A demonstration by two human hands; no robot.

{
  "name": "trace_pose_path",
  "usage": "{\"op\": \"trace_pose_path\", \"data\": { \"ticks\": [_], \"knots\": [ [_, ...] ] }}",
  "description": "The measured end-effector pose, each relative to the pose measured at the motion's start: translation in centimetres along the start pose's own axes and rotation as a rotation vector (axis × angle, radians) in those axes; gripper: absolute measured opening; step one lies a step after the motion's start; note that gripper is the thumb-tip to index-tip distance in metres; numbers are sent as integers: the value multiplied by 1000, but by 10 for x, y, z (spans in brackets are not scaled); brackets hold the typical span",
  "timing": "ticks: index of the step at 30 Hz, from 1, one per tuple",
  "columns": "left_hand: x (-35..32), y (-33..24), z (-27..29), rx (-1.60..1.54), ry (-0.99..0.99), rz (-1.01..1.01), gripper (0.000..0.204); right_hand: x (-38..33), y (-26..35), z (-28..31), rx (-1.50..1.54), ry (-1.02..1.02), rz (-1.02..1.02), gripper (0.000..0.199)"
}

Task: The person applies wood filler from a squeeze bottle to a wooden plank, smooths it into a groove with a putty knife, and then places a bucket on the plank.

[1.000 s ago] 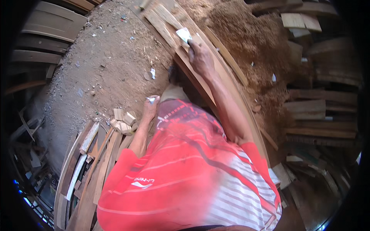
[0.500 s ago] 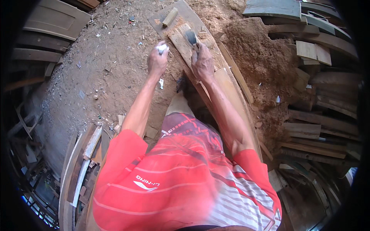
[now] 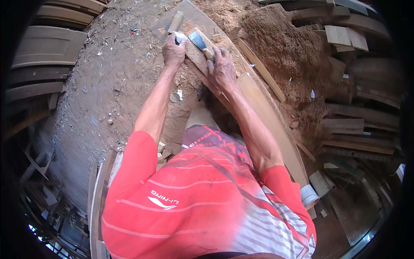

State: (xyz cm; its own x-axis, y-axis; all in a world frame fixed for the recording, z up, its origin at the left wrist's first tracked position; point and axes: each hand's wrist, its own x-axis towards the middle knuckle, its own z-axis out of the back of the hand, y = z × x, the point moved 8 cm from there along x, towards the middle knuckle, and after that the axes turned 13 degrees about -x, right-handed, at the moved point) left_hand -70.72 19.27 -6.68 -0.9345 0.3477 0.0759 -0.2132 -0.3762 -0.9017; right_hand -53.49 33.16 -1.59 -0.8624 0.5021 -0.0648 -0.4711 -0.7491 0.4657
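My left hand [image 3: 173,54] is closed around a small white object [image 3: 180,36]; its exact kind is hard to make out. My right hand [image 3: 224,68] grips the wooden handle of a putty knife [image 3: 197,41], whose broad dark blade points up and left towards the left hand. Both hands are over the far part of a long, narrow wooden board [image 3: 259,100] that runs from the upper middle down to the right. Beyond the left hand, a short wood block [image 3: 176,21] rests on the board's far end.
A heap of sawdust [image 3: 276,47] lies right of the board, with a loose wooden strip [image 3: 262,71] between them. Stacked planks [image 3: 360,129] line the right side. Panelled boards [image 3: 47,45] stand at the left. A white round container [image 3: 308,196] is near my right elbow.
My left hand has moved up with the white object, towards the board's far end. The putty knife's blade has swung left, closer to it. The view has shifted, bringing the white container into sight.
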Motion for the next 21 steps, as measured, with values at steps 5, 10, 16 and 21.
{"op": "trace_pose_path", "data": {
  "ticks": [5, 10, 16, 21],
  "knots": [
    [4, 12, 16, 52, -136, -61, 33, -23, 5, 47, 58, -126, -36, 52],
    [5, 13, 16, 194, -112, -21, 30, -76, -19, 85, -3, -284, -17, 55],
    [9, 2, 25, 152, -96, -202, 36, -185, -59, 136, -132, -332, -165, 53],
    [-11, 28, 36, 209, -69, 25, 63, -304, -119, 184, -162, -480, -468, 42]
  ]
}}
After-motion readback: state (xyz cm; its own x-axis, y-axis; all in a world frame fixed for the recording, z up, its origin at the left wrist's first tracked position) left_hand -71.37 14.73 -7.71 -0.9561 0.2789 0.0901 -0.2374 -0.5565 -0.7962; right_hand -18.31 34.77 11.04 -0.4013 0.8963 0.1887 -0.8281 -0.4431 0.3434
